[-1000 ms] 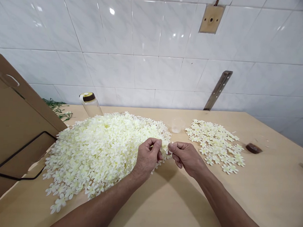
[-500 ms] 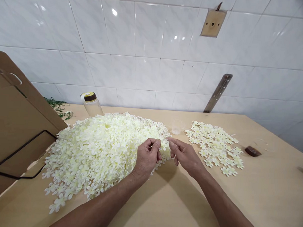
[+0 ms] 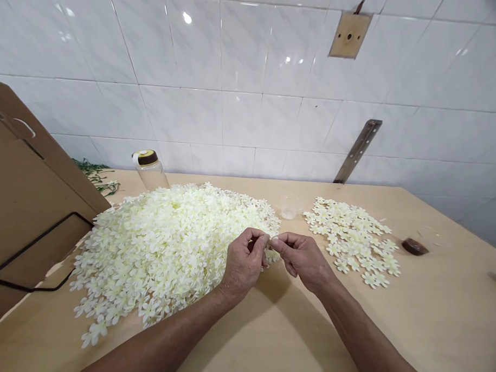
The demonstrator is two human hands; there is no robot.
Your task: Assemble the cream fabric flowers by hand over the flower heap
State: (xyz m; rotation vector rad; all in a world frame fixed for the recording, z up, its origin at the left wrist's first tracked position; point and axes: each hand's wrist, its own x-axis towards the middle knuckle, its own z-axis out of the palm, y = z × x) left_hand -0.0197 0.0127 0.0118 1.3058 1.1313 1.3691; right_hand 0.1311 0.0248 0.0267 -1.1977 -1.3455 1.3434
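My left hand (image 3: 247,259) is closed in a pinch at the right edge of a large heap of cream-white artificial flowers (image 3: 168,243). At its fingertips is what looks like a single artificial flower, mostly hidden by the fingers. My right hand (image 3: 304,258) meets it from the other side, thumb and forefinger pressed together at the same spot. What the right fingertips hold is too small and covered to make out. Farther right, a smaller group of the same flowers (image 3: 352,236) lies spread flat on the table.
A clear cup (image 3: 290,208) stands behind my hands. At right is a clear container with dark red-brown contents (image 3: 414,246). A bottle (image 3: 151,172) stands behind the heap, near green stems (image 3: 96,175). A cardboard box (image 3: 36,178) borders the left; a metal strip (image 3: 358,152) leans on the tiled wall.
My right hand has moved slightly left and its fingers have closed into a pinch against my left fingertips. The flower petals that showed between the hands are now mostly covered.
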